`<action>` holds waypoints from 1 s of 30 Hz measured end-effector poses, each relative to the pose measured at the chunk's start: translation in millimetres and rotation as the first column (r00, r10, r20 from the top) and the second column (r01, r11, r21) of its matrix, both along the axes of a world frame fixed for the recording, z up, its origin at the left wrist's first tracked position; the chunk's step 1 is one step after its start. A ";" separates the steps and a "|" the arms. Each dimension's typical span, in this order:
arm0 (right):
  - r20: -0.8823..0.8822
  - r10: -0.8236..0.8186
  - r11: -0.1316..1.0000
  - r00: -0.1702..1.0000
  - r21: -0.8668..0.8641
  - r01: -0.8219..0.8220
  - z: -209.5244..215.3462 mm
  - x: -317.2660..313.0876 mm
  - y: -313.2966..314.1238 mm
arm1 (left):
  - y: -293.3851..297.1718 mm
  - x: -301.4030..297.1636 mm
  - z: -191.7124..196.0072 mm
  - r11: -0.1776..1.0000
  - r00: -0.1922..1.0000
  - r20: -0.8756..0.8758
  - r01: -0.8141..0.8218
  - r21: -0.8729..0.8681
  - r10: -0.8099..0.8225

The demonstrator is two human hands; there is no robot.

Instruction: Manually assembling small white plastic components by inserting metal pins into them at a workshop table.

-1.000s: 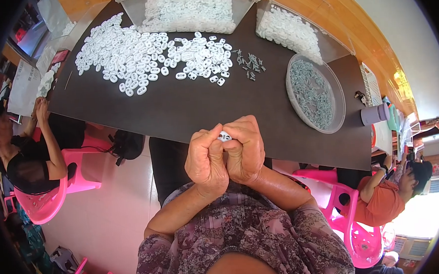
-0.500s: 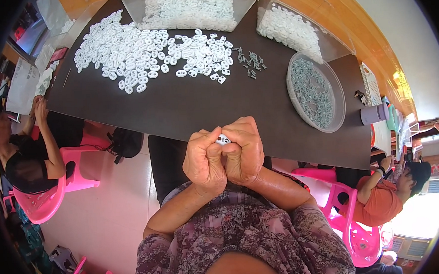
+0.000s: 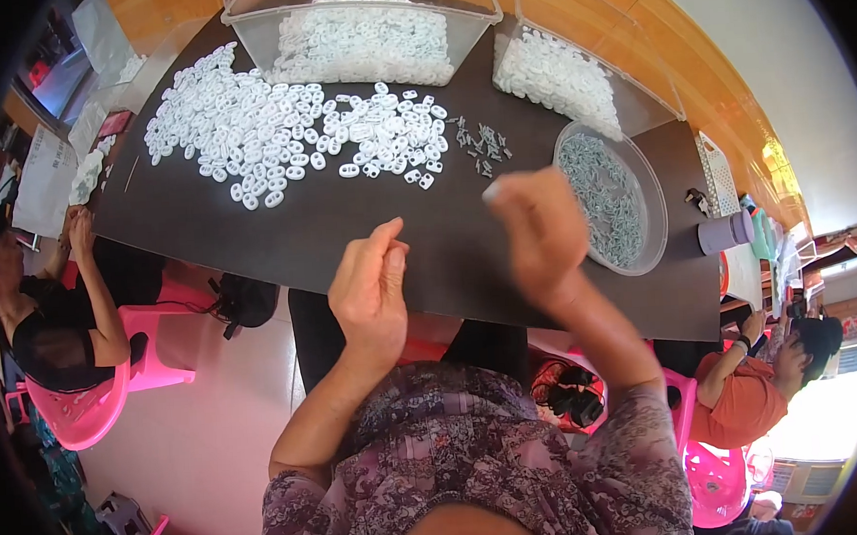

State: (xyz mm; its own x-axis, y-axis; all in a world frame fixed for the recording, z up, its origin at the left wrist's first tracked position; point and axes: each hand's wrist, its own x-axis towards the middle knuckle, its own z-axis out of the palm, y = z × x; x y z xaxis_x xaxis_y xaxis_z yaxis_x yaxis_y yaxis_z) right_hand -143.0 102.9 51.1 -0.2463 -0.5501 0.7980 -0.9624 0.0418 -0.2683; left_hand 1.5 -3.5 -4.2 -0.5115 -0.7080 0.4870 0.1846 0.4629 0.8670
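Note:
My right hand [image 3: 546,230] is over the table, left of the round tub, closed and smeared by motion. A small white piece [image 3: 491,193] shows at its fingertips; its detail is blurred. Near the table's front edge my left hand [image 3: 368,288] is half curled, thumb close to the index finger; its palm side is hidden, so anything inside does not show. Beyond my hands lie a large pile of white oval two-holed plastic pieces [image 3: 237,118] and a smaller pile [image 3: 390,129]. Several small grey screw-like parts [image 3: 485,146] lie beside them.
A clear bin [image 3: 359,53] of white pieces stands at the back; another bin [image 3: 559,72] is right of it. The round tub [image 3: 660,212] holds many grey parts. A lilac cup [image 3: 725,233] is at the right edge. People sit at left [image 3: 53,307] and right [image 3: 759,386].
My hands, together around a white oval piece before, have parted. The right one has swung forward and right over the table; the left one has shifted slightly left.

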 end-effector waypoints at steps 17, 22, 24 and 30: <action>-0.227 -0.542 0.782 0.809 0.215 0.585 55.1 -242.6 -38.3 | -40.0 -80.9 1.9 0.630 0.883 0.445 0.261 -0.732 0.151; -0.210 -0.514 0.814 0.832 0.185 0.550 67.0 -218.0 -26.3 | -36.9 -86.2 8.5 0.594 0.824 0.539 0.350 -0.724 0.172; -0.249 -0.438 0.873 0.864 0.113 0.475 61.9 -188.8 -21.5 | -36.9 -83.5 9.7 0.594 0.855 0.498 0.329 -0.734 0.143; -0.173 -0.056 0.948 0.983 0.299 0.107 -8.5 -92.7 -7.6 | -34.1 -53.2 9.7 0.708 0.943 0.326 0.187 -0.681 0.065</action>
State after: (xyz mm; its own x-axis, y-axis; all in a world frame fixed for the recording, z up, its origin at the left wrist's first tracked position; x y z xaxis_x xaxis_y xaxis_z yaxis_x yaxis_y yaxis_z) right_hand -235.8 95.4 42.6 -0.1835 -0.7574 0.6267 -0.9814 0.1774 -0.0729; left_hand -51.7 -37.7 5.6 -0.7487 -0.1925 0.6344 0.0218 0.9493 0.3138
